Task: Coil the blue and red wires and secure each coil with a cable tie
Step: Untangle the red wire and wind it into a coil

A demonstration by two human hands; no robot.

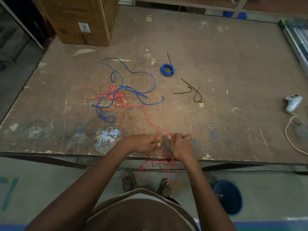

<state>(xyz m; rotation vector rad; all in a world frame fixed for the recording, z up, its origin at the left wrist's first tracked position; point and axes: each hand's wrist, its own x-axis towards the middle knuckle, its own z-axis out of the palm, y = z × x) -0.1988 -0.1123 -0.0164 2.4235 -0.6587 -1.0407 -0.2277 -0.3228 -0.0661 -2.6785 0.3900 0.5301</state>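
A loose red wire (133, 105) runs from a tangle at the table's middle left down to the front edge, and part of it hangs in loops below the edge. My left hand (143, 144) and my right hand (180, 145) both pinch this red wire near the front edge, a short span apart. A loose blue wire (133, 72) sprawls over the red tangle. A small blue coil (167, 69) bound with a black cable tie lies farther back. Loose black cable ties (191, 90) lie to the right of the wires.
A cardboard box (83, 19) stands at the table's back left. A white game controller (293, 103) and a white cord (290, 137) lie at the right edge. A blue bucket (230, 195) stands on the floor by my feet.
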